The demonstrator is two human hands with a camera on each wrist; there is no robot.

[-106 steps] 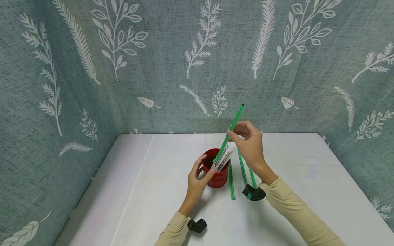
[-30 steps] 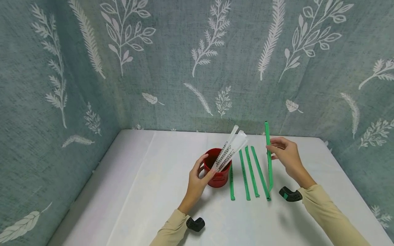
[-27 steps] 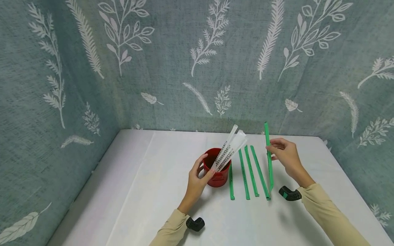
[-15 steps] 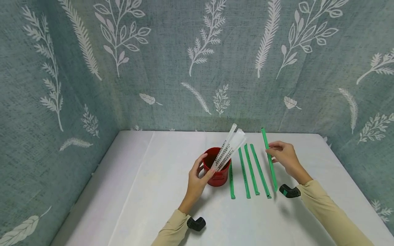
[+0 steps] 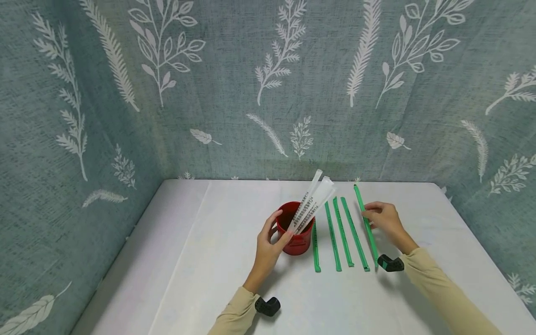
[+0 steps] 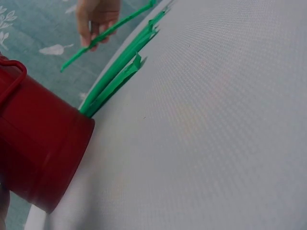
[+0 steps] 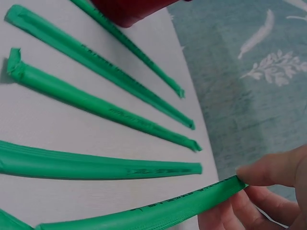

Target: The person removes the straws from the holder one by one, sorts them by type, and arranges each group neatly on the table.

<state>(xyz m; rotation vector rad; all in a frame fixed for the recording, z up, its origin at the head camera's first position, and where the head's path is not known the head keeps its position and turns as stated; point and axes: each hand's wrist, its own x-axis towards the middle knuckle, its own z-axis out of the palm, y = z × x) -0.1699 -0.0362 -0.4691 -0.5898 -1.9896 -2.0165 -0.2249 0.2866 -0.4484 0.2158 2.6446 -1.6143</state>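
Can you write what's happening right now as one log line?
left hand: grips red cup | right hand: pinches green straw | four green straws: on table

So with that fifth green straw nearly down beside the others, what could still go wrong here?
The right hand pinches the green straw with its far end apparently raised; let go early, it may roll into the four laid straws and spoil the row. The clear wrapped straws lean far out of the red cup, so if the left hand lets go, it could tip.

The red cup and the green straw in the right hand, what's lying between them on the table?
Four green straws lie side by side between the red cup and the held straw, clearest in the head view.
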